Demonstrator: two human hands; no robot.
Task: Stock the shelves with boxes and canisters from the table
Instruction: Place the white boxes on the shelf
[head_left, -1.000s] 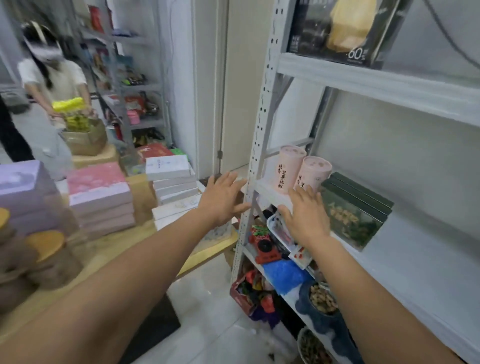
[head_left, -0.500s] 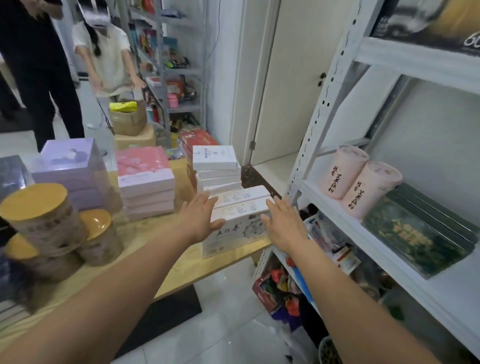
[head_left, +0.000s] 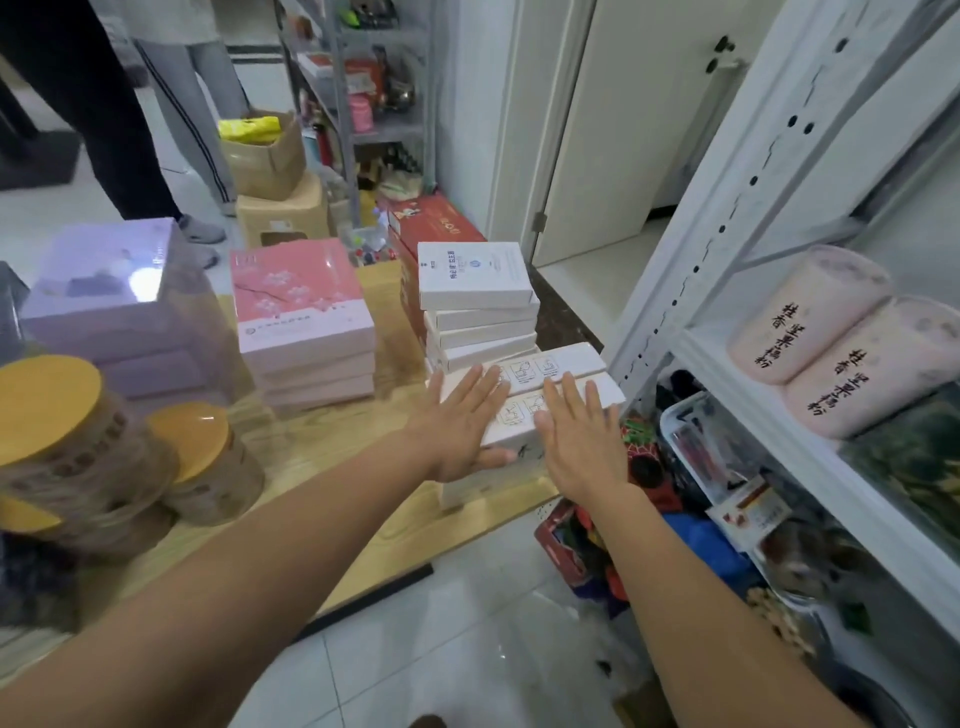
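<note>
Table (head_left: 332, 441) corner: boxes (head_left: 571, 358) under left hand (head_left: 460, 426), right hand (head_left: 576, 441)

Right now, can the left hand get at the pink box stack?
Probably yes. The left hand lies flat on the white boxes; the pink box stack stands close on its left, top bare, with only open tabletop between them.

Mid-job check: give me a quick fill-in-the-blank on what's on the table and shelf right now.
The left hand and right hand, both flat, are at the ___ boxes on the table corner.
The table's canisters have ___ lids.
The shelf holds ___ pink canisters.
Missing words: white; yellow; two.
</note>
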